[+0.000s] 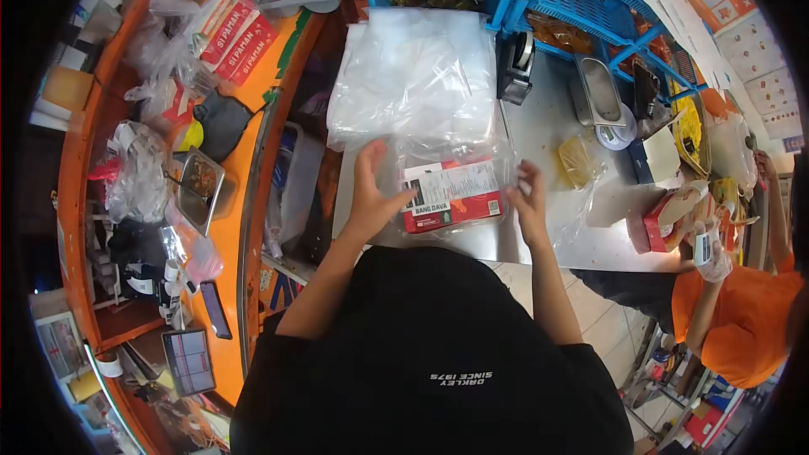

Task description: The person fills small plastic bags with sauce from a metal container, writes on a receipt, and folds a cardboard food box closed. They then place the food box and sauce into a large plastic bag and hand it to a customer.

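A red food box (455,212) with a white printed receipt (452,185) on top lies on the steel counter, inside a clear plastic bag (497,154). My left hand (372,200) is at the box's left side, thumb and fingers spread, the thumb reaching to the receipt's edge. At the right edge of the bag, my right hand (528,200) has its fingers bent and appears to grip the thin plastic. Just beyond the box lies a thick stack of clear plastic bags (413,76).
Blue plastic racks (581,0) stand at the back. A tape dispenser (516,67), a metal container (597,88) and a wrapped yellow item (576,162) are to the right. A co-worker's gloved hand (715,257) is near an open red box (666,219). An orange counter (240,194) runs along the left.
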The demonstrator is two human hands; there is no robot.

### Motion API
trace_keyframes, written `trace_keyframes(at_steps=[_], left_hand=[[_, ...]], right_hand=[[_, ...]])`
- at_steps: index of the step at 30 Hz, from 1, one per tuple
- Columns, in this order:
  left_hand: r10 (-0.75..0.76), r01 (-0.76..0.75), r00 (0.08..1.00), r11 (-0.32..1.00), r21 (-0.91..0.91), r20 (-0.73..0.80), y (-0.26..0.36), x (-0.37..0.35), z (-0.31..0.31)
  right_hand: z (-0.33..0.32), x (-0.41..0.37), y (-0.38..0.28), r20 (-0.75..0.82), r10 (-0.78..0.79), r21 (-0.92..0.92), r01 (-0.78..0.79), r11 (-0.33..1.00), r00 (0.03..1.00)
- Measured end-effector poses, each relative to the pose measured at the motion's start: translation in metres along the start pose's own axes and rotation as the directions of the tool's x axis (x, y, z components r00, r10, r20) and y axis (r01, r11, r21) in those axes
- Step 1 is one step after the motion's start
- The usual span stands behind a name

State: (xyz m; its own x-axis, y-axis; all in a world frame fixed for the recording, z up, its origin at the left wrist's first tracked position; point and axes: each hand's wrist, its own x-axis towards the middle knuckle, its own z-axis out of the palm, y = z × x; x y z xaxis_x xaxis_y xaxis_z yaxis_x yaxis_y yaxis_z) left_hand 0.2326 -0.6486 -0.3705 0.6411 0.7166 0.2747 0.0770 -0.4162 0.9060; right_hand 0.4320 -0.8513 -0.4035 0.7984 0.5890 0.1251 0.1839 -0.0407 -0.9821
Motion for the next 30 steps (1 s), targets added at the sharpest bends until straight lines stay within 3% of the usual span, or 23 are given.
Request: trace_keyframes(at_steps=[1, 2, 3, 4, 7, 8, 11, 13, 15, 18, 20, 21, 23, 24, 25, 26, 28, 29, 30], left_hand=[[-0.105, 0.104, 0.993, 0.994, -0.012, -0.062, -0.01, -0.013, 0.004], [-0.102, 0.102, 0.993, 0.995, -0.013, -0.063, -0.018, -0.025, 0.008], [-0.225, 0.223, 0.973, 0.973, 0.059, 0.041, -0.027, -0.039, 0.01], [-0.352, 0.334, 0.926, 0.932, 0.143, 0.135, -0.024, -0.044, 0.012], [-0.486, 0.441, 0.863, 0.858, 0.265, 0.137, -0.011, -0.043, 0.011], [-0.486, 0.442, 0.864, 0.857, 0.265, 0.131, -0.004, -0.04, 0.008], [-0.38, 0.323, 0.915, 0.892, 0.315, 0.138, 0.018, -0.023, -0.015], [-0.457, 0.4, 0.886, 0.84, 0.367, 0.081, 0.042, -0.014, -0.028], [-0.401, 0.356, 0.916, 0.841, 0.407, 0.029, 0.048, -0.008, -0.032], [-0.432, 0.412, 0.902, 0.849, 0.331, -0.015, 0.046, 0.002, -0.041], [-0.335, 0.337, 0.941, 0.941, 0.031, -0.053, 0.051, 0.013, -0.047], [-0.336, 0.337, 0.941, 0.941, 0.03, -0.044, 0.056, 0.019, -0.052], [-0.253, 0.241, 0.958, 0.965, 0.103, 0.131, 0.085, 0.039, -0.066], [-0.257, 0.246, 0.956, 0.965, 0.095, 0.144, 0.087, 0.045, -0.077], [-0.187, 0.142, 0.947, 0.973, 0.18, 0.262, 0.084, 0.051, -0.093], [-0.121, 0.025, 0.916, 0.969, 0.246, 0.383, 0.081, 0.057, -0.107], [-0.157, 0.083, 0.932, 0.97, 0.229, 0.327, 0.076, 0.075, -0.128], [-0.193, 0.138, 0.948, 0.966, 0.221, 0.251, 0.071, 0.084, -0.135], [-0.193, 0.138, 0.945, 0.967, 0.215, 0.263, 0.063, 0.093, -0.139]], right_hand=[[-0.003, -0.01, 0.004, 0.0, -0.003, 0.001, 0.003, 1.0, 1.0], [-0.005, -0.017, 0.006, 0.155, 0.164, -0.013, -0.164, 0.986, 0.974], [-0.009, -0.022, 0.008, 0.302, 0.327, -0.055, -0.326, 0.944, 0.895], [-0.005, -0.024, -0.001, 0.18, 0.374, -0.152, -0.35, 0.924, 0.91], [0.0, -0.024, -0.005, 0.158, 0.362, -0.124, -0.346, 0.93, 0.919], [-0.007, -0.019, -0.014, 0.126, 0.34, -0.431, -0.257, 0.865, 0.932], [-0.027, -0.005, -0.058, 0.105, 0.302, -0.529, -0.205, 0.824, 0.947], [-0.037, -0.003, -0.08, 0.101, 0.297, -0.544, -0.197, 0.816, 0.95], [-0.043, 0.001, -0.087, 0.105, 0.222, -0.539, -0.132, 0.832, 0.969], [-0.047, 0.004, -0.089, 0.111, 0.21, -0.512, -0.125, 0.85, 0.971], [-0.047, 0.007, -0.094, 0.092, 0.194, -0.504, -0.122, 0.855, 0.977], [-0.046, 0.008, -0.096, 0.054, 0.2, -0.5, -0.146, 0.853, 0.978], [-0.043, 0.01, -0.104, 0.002, 0.213, -0.501, -0.183, 0.846, 0.977], [-0.043, 0.013, -0.11, -0.043, 0.136, -0.463, -0.14, 0.875, 0.99], [-0.042, 0.014, -0.119, -0.09, 0.06, -0.427, -0.093, 0.899, 0.994], [-0.043, 0.015, -0.132, -0.128, 0.003, -0.254, -0.036, 0.966, 0.992], [-0.038, 0.017, -0.172, -0.138, -0.179, 0.085, 0.192, 0.978, 0.974], [-0.03, 0.018, -0.198, -0.119, -0.316, 0.251, 0.336, 0.908, 0.941], [-0.013, 0.015, -0.228, -0.142, -0.332, 0.41, 0.361, 0.838, 0.932]])
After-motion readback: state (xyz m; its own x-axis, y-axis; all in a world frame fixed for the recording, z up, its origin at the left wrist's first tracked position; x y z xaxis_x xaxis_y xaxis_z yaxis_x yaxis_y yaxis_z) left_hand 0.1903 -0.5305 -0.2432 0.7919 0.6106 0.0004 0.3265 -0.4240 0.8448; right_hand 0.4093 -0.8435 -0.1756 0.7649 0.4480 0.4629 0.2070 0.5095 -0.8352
